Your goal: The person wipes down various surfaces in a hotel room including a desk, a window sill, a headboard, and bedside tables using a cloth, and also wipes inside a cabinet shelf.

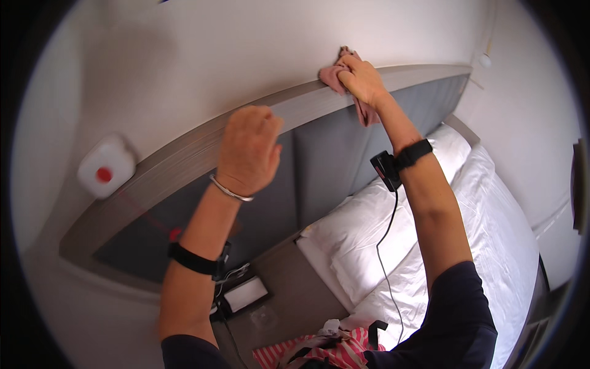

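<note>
My right hand [362,79] grips a pink cloth [333,78] on the top edge of the bed's headboard [304,104], against the wall. One end of the cloth hangs over the grey padded panel [322,152]. My left hand [249,147] is raised in front of the headboard's wooden frame, its fingers bent and slightly blurred; nothing shows in it, though its palm side is hidden. A metal bangle [230,190] circles my left wrist. Black straps with small devices are on both forearms.
A white wall box with a red spot [103,159] sits at the left, a red cord below it. White pillows [368,230] and bedding lie at the right. Below are a brown bedside surface [295,281], a white box [245,294], cables and a red-and-white striped cloth [286,351].
</note>
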Demonstrator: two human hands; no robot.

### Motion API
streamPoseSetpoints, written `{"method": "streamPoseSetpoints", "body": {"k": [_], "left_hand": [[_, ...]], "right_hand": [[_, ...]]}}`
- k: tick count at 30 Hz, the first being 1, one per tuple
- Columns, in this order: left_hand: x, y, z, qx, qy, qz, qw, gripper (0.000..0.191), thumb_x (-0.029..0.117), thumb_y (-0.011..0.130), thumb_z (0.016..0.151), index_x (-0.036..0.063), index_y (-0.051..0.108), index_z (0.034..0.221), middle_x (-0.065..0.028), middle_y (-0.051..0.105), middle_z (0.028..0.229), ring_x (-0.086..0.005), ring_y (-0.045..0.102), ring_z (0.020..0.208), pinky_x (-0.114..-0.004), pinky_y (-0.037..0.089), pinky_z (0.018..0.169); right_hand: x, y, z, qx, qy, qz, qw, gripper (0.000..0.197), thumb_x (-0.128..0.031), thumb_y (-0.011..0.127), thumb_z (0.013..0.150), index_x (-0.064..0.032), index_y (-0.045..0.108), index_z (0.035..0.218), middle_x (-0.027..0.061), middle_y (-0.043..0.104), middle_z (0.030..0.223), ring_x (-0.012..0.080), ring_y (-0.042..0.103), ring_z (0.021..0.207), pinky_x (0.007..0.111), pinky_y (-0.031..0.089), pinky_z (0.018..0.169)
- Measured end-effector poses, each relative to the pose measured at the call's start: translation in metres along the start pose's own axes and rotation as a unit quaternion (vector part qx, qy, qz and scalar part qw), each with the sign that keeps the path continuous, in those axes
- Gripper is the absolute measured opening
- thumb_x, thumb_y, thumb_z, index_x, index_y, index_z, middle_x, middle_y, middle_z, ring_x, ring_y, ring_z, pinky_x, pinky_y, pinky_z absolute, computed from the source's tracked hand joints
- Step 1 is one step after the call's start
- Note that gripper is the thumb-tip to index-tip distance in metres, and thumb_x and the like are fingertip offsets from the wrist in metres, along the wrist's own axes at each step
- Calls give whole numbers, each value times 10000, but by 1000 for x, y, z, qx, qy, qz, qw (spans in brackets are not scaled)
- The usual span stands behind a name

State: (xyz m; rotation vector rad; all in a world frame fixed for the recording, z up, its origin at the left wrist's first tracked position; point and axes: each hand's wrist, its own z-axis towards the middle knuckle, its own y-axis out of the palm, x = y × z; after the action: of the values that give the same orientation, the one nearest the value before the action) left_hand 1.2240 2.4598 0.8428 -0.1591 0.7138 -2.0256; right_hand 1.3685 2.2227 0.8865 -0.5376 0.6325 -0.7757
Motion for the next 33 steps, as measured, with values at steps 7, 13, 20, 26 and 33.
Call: {"method": "streamPoseSetpoints", "body": {"k": [7,13,20,26,33], "left_hand": [[1,-128,-146,-32,-145,-74,986,240,0,608,623,33,525,845,-126,495,925,-309,473,890,-384,401,752],[29,-175,-253,-72,-273,-114,953,199,4,582,655,23,530,846,-139,526,874,-323,494,839,-372,418,721],[88,-194,-358,-136,-414,-189,880,161,23,580,695,16,543,852,-115,540,808,-234,538,708,-305,437,629],[144,-235,-430,-124,-525,-206,817,156,13,572,700,11,549,854,-90,549,748,-169,557,661,-268,449,610],[228,-284,-548,-105,-715,-179,668,122,61,580,695,15,561,807,-96,572,716,-189,572,625,-291,458,588]], "right_hand": [[-126,45,-33,-6,-78,40,996,244,-228,475,685,-84,565,859,171,581,804,363,529,758,420,419,686],[-225,88,-58,33,-155,27,987,225,-234,486,691,-97,584,841,127,612,873,343,531,910,421,433,793],[-258,83,-58,-91,-143,190,967,248,-185,484,682,-83,592,880,135,598,857,302,551,854,369,455,757],[-265,79,-95,-359,106,708,599,262,-119,473,785,-29,549,1020,44,557,900,132,520,791,271,456,705],[-279,117,-170,-246,141,848,448,221,-153,434,876,-9,519,1020,110,561,967,214,563,843,336,511,723]]}}
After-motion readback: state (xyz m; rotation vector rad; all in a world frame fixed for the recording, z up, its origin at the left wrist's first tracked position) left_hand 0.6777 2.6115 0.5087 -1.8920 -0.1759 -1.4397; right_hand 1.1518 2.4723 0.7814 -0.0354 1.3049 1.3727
